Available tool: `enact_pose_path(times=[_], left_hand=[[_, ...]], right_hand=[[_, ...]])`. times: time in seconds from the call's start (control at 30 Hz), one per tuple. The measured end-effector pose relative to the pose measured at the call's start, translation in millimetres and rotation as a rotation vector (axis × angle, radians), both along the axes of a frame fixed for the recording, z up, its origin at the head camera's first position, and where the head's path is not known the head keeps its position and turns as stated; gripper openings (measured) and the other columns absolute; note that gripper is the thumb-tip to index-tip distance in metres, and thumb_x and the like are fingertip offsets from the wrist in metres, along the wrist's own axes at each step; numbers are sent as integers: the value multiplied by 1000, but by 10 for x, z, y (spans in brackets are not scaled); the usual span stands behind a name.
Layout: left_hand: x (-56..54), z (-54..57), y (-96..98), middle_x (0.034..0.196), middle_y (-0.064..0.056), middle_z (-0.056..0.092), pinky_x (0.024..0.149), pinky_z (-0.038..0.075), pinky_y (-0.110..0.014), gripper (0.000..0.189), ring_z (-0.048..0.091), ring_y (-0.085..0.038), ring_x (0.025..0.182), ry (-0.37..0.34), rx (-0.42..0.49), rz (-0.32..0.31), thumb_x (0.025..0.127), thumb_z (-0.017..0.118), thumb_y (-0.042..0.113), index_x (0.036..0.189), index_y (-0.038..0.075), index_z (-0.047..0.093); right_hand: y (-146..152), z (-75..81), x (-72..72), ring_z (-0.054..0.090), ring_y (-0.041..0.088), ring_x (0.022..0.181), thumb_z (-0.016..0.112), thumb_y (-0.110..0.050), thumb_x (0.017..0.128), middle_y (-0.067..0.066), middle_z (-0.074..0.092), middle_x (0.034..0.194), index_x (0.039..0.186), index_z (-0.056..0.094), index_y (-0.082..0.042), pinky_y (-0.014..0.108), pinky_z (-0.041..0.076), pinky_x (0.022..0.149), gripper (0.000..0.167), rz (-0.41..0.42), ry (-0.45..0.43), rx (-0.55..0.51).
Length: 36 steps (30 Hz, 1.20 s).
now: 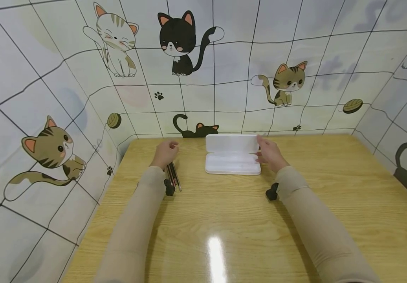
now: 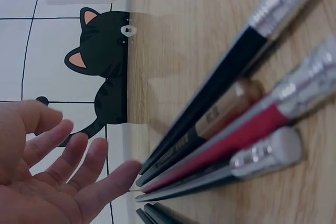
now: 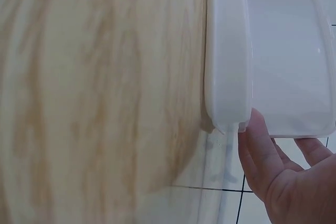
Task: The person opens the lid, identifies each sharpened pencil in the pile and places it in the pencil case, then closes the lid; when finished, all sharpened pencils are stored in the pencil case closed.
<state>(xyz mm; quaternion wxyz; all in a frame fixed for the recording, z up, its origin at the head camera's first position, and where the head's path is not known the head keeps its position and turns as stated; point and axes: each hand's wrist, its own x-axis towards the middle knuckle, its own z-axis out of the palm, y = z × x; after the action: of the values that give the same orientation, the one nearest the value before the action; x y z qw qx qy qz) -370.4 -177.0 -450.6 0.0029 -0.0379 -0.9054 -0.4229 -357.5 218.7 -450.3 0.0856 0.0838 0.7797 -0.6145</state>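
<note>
A white plastic pencil case (image 1: 232,164) lies on the table with its lid (image 1: 231,144) raised toward the wall. My right hand (image 1: 271,154) holds the lid by its right end; in the right wrist view, fingertips (image 3: 256,121) sit in the angle between lid and base. No contents show inside the case. To its left, my left hand (image 1: 164,154) hovers over the far ends of several pencils (image 1: 173,177), fingers loosely spread and holding nothing. Close up, a black pencil (image 2: 226,69) and a red one (image 2: 247,135) show silvery ends pointing toward the wrist camera.
The wooden table (image 1: 239,220) ends at a wall covering (image 1: 231,94) printed with cats and grid lines, which also runs up both sides. A black wrist mount (image 1: 169,188) sits on the left cuff, another (image 1: 272,192) on the right. Light reflects off the table's front.
</note>
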Motion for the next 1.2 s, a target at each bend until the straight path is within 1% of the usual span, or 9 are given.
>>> enact_pose_path(times=[0.17,0.3,0.4,0.57,0.7,0.83,0.93,1.13,1.2], left_hand=[[-21,-21,16,133,-19,59,97,50,-51,38,57,-36,119,-72,2,-21,105,50,19,138,2,59],[-21,-37,56,137,-19,57,99,49,-51,39,56,-36,123,-84,-2,-43,105,50,19,140,2,57],[-1,-42,100,139,-19,55,99,49,-51,42,55,-37,125,-81,-25,-99,104,55,18,142,3,54],[27,-68,182,141,-20,54,98,50,-49,45,54,-36,127,-53,-80,-233,102,59,18,144,3,53],[46,-76,231,141,-19,55,97,52,-48,45,56,-36,125,-49,-81,-270,102,62,17,144,3,54],[64,-54,240,141,-19,55,97,52,-48,46,56,-36,125,-66,-86,-257,101,63,14,145,4,52],[83,-50,227,142,-20,53,99,50,-51,51,54,-38,127,-109,-75,-220,99,65,12,147,5,49],[99,-111,222,150,-22,45,103,46,-54,86,50,-39,132,-258,24,-131,90,78,17,159,13,27],[101,-131,234,149,-22,46,103,46,-52,93,51,-38,131,-283,14,-109,88,81,20,160,13,23]], right_hand=[[4,11,0,40,42,138,35,-61,104,22,23,162,163,18,-9,46,49,104,80,-4,-2,1],[13,2,-12,40,41,138,36,-61,104,21,23,162,163,18,-9,47,48,104,80,-7,0,-8],[16,-5,-17,40,41,138,36,-61,104,21,23,162,163,17,-10,47,48,104,80,-12,-1,-10],[17,-15,-16,40,42,137,36,-59,105,21,24,161,163,18,-10,48,48,104,79,-13,-4,-18],[7,-19,-15,40,42,136,36,-58,105,21,24,161,163,18,-10,48,48,104,78,-14,-3,-22],[1,-9,-28,40,41,136,36,-58,105,22,26,159,163,19,-10,48,48,104,77,-20,-8,-22],[3,-1,-37,40,41,136,36,-61,104,22,27,159,163,18,-10,47,48,104,79,-20,-7,-16],[1,8,-21,40,41,137,36,-62,104,22,27,159,163,17,-9,46,48,105,82,-18,-7,-13],[0,-5,-5,39,41,138,36,-63,103,22,26,160,163,16,-9,46,47,106,84,-15,-14,-14]])
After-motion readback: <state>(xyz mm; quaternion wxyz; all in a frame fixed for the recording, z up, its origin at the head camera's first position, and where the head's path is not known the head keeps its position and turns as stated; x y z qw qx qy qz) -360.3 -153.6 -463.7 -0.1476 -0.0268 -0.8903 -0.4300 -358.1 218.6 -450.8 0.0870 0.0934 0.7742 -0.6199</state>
